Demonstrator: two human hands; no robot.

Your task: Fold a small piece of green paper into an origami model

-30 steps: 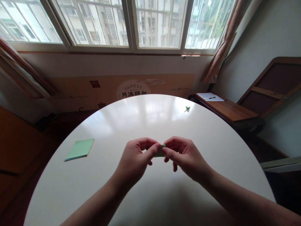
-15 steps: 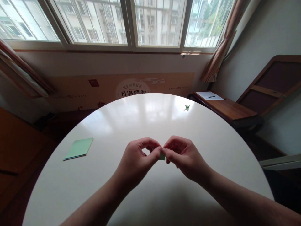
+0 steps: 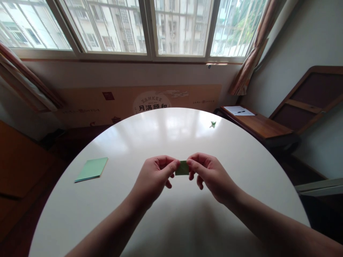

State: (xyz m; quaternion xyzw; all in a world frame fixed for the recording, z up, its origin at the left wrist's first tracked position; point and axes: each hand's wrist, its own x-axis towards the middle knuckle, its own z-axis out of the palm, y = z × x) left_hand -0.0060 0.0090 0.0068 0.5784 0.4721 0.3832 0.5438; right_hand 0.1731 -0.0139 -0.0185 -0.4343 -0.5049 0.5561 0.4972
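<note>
A small dark green square of folded paper (image 3: 182,168) is held up between my two hands, above the white table. My left hand (image 3: 158,175) pinches its left edge between thumb and index finger. On the opposite edge, my right hand (image 3: 210,173) grips it the same way, with the other fingers curled below. The number of layers in the paper cannot be made out.
A stack of light green paper squares (image 3: 91,169) lies on the round white table (image 3: 128,139) at left. Toward the far right edge sits a small green folded paper figure (image 3: 213,124). Beyond it, a wooden side desk (image 3: 264,125) bears a white sheet (image 3: 237,111) with a pen.
My hands have drawn slightly apart, the left one shifting left, so more of the green paper shows between them. The whole view has tilted a little.
</note>
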